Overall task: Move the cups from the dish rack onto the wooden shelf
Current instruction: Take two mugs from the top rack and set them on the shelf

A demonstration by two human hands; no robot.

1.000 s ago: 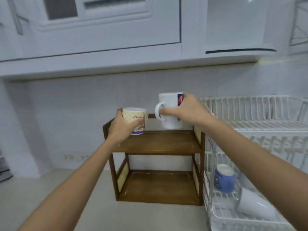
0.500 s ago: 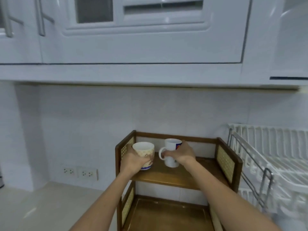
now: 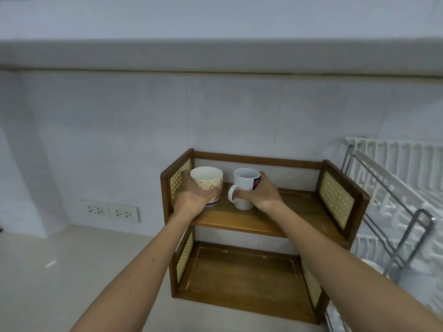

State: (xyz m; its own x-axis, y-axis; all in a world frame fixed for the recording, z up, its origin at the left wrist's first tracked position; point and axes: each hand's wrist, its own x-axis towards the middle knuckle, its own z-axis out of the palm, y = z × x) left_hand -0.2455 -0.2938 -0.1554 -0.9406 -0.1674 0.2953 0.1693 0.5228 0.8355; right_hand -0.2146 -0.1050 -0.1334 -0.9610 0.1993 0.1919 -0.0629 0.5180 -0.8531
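Observation:
A two-tier wooden shelf (image 3: 282, 219) with woven side panels stands on the counter against the wall. On the left part of its top board stands a cream patterned cup (image 3: 207, 179), upright, with my left hand (image 3: 191, 200) wrapped around it. Just to its right a white mug (image 3: 244, 185) with a coloured print stands upright, handle facing left. My right hand (image 3: 260, 196) grips this mug, fingers around its side and at the handle. Both cups appear to rest on the board. The shelf's lower tier holds nothing.
A white dish rack (image 3: 393, 188) with a metal frame stands right of the shelf, partly cut off by the frame edge. Wall sockets (image 3: 110, 212) sit low on the tiled wall at left. Pale counter (image 3: 60, 271) spreads to the left of the shelf. An overhead cabinet underside runs above.
Both hands have brought the cups down from in front of the shelf onto its top board. My view has tilted downward, and the lower rack with its cups has left the view.

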